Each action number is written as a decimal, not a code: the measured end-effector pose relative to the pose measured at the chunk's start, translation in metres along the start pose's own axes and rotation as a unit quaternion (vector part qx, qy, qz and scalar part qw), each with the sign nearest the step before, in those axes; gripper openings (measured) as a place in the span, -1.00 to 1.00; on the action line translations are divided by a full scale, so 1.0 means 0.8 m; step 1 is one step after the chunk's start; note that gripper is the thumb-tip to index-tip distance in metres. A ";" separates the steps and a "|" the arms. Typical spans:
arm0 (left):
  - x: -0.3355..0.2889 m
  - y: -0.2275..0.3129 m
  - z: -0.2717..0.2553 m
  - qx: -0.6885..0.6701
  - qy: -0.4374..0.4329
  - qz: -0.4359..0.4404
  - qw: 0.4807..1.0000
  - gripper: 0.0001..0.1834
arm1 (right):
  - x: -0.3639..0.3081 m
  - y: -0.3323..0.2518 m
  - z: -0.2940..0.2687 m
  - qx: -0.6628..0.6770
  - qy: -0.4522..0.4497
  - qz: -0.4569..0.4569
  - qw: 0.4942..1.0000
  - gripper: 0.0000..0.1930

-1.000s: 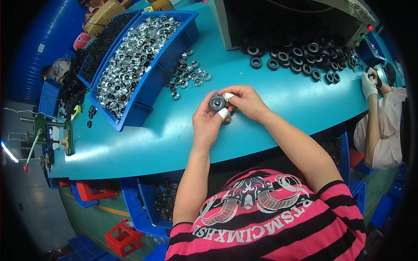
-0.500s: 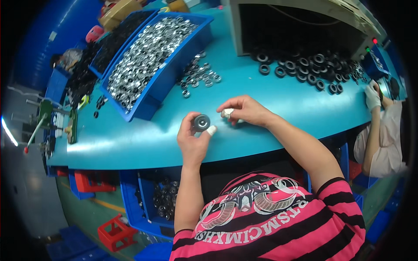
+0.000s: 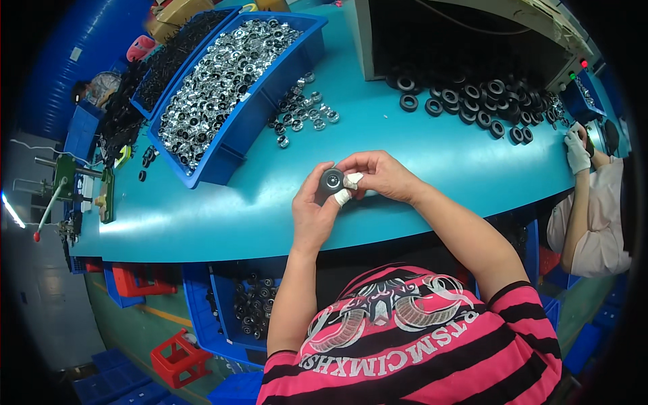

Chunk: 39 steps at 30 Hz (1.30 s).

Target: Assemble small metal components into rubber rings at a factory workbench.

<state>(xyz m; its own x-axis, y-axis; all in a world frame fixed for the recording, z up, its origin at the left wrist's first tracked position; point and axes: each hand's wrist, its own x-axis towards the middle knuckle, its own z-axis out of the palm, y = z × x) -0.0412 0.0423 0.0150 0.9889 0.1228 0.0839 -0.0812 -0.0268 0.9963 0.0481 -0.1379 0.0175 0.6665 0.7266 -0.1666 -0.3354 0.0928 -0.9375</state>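
Observation:
Between both my hands, above the teal table [image 3: 270, 226], is a small wheel [image 3: 332, 179] with a black tyre and a shiny hub. My left hand [image 3: 316, 208] is closed round its left side, its thumb wrapped in white. My right hand [image 3: 379, 177] meets the wheel's right edge, fingers curled and pressed against it; the thumb wears a white cover too. Its fingertips are partly hidden. Beyond the hands stands a blue bin [image 3: 253, 108] heaped with shiny hubs, and several loose hubs [image 3: 316, 108] lie beside it.
Black tyres [image 3: 484, 104] lie piled before a beige-framed box [image 3: 370, 50] at the far right. A green hand press [image 3: 104, 196] stands at the left. Below the table edge, a blue crate [image 3: 226, 317] holds dark wheels. A co-worker's gloved hand [image 3: 577, 152] is at the right edge.
My left hand has carried the wheel slightly right and up. My right hand, apart from it before, has closed in on the wheel's right edge.

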 end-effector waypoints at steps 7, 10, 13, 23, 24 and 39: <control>0.000 0.005 0.012 -0.076 -0.020 -0.013 0.997 -0.50 | 0.003 0.000 -0.001 -0.013 0.018 0.016 1.000 -0.70; 0.005 0.015 0.012 -0.064 -0.060 -0.024 0.996 -0.53 | 0.004 -0.001 -0.007 -0.011 -0.003 0.014 1.000 -0.71; 0.009 0.021 0.015 -0.054 -0.053 -0.038 0.996 -0.56 | 0.005 0.004 -0.013 0.004 -0.013 0.006 1.000 -0.71; 0.010 0.017 0.017 0.230 0.094 0.063 0.966 -0.56 | 0.004 -0.003 0.003 -0.012 0.041 -0.008 0.999 -0.68; 0.011 0.017 0.016 0.260 0.094 0.079 0.958 -0.58 | 0.003 -0.009 0.004 -0.006 0.039 0.001 0.999 -0.69; -0.023 0.027 -0.032 0.309 0.071 0.090 0.944 -0.50 | 0.005 0.011 -0.011 -0.004 0.007 -0.005 1.000 -0.71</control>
<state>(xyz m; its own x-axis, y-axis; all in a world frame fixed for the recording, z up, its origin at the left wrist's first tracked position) -0.0645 0.0647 0.0356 0.9359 0.1922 0.2953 -0.1141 -0.6277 0.7701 0.0539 -0.1403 0.0060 0.6787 0.7167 -0.1603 -0.3225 0.0948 -0.9418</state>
